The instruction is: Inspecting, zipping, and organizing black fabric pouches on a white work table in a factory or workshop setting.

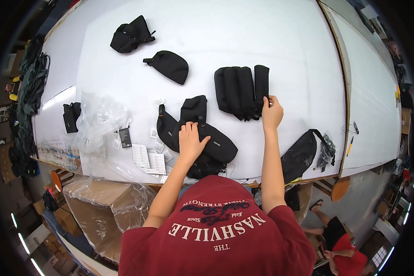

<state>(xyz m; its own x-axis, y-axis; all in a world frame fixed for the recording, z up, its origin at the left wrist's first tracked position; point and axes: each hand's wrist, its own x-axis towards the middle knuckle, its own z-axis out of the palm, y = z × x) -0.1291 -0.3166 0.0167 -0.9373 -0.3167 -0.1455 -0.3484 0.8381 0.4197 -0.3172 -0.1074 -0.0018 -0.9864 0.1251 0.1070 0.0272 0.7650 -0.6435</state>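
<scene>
My right hand (272,112) is closed on the near end of a slim black pouch (261,80), at the right side of a row of black pouches (234,89) standing side by side. My left hand (192,142) lies with its fingers spread over a loose pile of black pouches. In that pile, one rounded pouch (221,146) reaches out to the right under the hand. Another pouch (195,109) sticks up beyond the fingers. A third pouch (167,126) curves out on the left. Part of the pile is hidden by my hand and shirt.
Farther off on the white table (285,37) lie a folded black pouch (131,36) and a flat one (169,66). Paper labels (149,158), a black tag (124,137) and clear plastic bags (99,119) are at left. A black bag (300,156) sits right; a person (347,253) is behind.
</scene>
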